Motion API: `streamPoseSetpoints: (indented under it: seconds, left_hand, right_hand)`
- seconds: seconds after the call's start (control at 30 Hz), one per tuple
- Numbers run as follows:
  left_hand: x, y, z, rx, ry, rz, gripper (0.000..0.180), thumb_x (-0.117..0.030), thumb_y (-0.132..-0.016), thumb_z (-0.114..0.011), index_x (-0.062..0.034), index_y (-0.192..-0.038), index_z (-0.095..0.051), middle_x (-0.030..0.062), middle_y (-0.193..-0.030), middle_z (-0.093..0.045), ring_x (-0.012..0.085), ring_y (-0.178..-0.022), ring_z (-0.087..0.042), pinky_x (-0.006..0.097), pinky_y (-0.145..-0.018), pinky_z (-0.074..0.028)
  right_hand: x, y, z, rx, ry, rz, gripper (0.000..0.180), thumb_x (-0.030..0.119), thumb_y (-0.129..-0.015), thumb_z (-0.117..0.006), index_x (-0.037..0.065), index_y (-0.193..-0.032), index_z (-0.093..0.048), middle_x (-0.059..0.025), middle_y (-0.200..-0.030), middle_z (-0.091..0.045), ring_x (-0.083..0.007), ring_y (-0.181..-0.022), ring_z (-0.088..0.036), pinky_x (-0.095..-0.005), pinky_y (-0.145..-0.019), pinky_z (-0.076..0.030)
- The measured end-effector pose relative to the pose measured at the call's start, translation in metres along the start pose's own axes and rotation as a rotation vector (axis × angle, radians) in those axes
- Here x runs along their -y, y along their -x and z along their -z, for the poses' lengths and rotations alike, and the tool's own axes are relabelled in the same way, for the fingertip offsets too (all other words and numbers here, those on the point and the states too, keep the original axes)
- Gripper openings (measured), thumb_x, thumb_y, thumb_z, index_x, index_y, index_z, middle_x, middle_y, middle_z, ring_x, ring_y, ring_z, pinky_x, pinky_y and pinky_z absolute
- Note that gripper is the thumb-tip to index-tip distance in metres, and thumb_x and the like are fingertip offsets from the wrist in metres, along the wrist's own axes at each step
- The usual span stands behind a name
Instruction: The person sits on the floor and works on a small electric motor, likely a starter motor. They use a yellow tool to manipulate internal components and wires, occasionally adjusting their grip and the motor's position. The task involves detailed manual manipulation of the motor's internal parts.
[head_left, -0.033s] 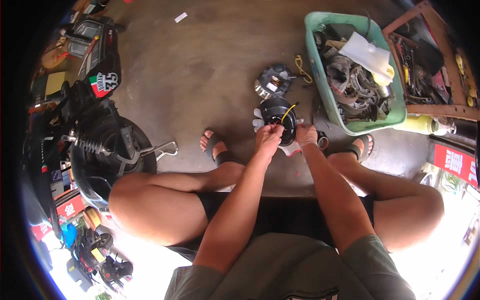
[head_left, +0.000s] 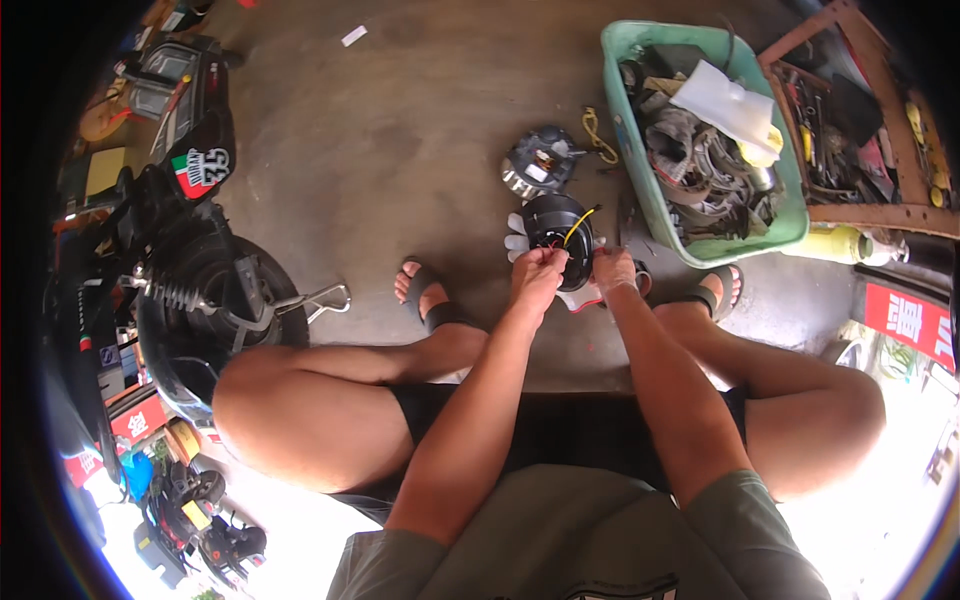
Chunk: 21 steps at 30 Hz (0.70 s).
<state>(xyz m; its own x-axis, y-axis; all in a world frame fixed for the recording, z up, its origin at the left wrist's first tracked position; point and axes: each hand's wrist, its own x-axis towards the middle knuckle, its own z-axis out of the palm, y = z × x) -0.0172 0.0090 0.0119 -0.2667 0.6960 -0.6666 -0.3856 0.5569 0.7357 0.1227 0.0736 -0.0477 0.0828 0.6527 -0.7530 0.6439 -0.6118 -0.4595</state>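
On the floor between my feet lies a black round housing, hollow in the middle. A yellow wire sticks up out of it, and thin reddish wires show by my left fingertips. My left hand is closed in a pinch on these wires at the housing's near side. At the right rim, my right hand is closed with fingers pressed together; what it holds is hidden. Beneath the housing lies a work glove with pale fingers. Just beyond it rests a second round dark part with a metallic edge.
A green plastic bin full of worn metal parts stands at the right, beside a rusty frame holding tools. A yellow cord lies near the bin. Motorcycle parts and a wheel stand on the left. My sandalled feet flank the work.
The whole view has shifted slightly, so the bin and floor things sit a little further left and up. Both hands keep almost the same place and grip at the housing.
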Motion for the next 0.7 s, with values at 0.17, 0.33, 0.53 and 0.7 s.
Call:
streamPoseSetpoints:
  seconds: [0.17, 0.33, 0.53, 0.7]
  left_hand:
    - [0.017, -0.010, -0.028, 0.048, -0.005, 0.040, 0.014, -0.017, -0.087, -0.066, -0.0060, -0.080, -0.064, -0.0035, -0.070, -0.058, 0.0054, -0.057, -0.047, 0.021, -0.052, -0.038]
    - [0.008, -0.006, -0.029, 0.017, -0.028, 0.022, 0.015, -0.018, -0.086, -0.067, -0.0074, -0.076, -0.063, -0.0043, -0.068, -0.058, 0.0042, -0.054, -0.047, 0.020, -0.048, -0.036]
    - [0.004, -0.001, -0.032, 0.055, 0.064, 0.057, 0.012, -0.017, -0.081, -0.066, -0.0108, -0.072, -0.061, -0.0055, -0.066, -0.056, 0.0043, -0.054, -0.048, 0.022, -0.051, -0.038]
    - [0.001, -0.001, -0.030, 0.039, 0.040, 0.097, 0.014, -0.020, -0.080, -0.065, -0.0116, -0.070, -0.060, -0.0053, -0.064, -0.056, 0.0049, -0.053, -0.049, 0.023, -0.052, -0.039]
  right_hand:
    - [-0.032, 0.000, 0.040, -0.512, 0.265, 0.462, 0.017, 0.023, -0.085, -0.060, 0.008, -0.091, -0.064, -0.0154, -0.081, -0.068, -0.0387, -0.079, -0.064, -0.0465, -0.072, -0.051]
    - [0.014, 0.068, 0.069, -0.379, 0.288, 0.933, 0.013, 0.007, -0.079, -0.060, 0.011, -0.091, -0.057, -0.0138, -0.091, -0.059, -0.0374, -0.085, -0.060, -0.0473, -0.073, -0.048]
    - [0.019, 0.084, 0.055, -0.347, 0.459, 1.034, 0.025, 0.008, -0.073, -0.067, 0.011, -0.096, -0.059, -0.0098, -0.093, -0.058, -0.0328, -0.088, -0.057, -0.0441, -0.075, -0.044]
    - [0.018, 0.077, 0.050, -0.375, 0.509, 1.049, 0.023, 0.010, -0.073, -0.067, 0.011, -0.095, -0.059, -0.0088, -0.092, -0.058, -0.0310, -0.087, -0.057, -0.0430, -0.074, -0.042]
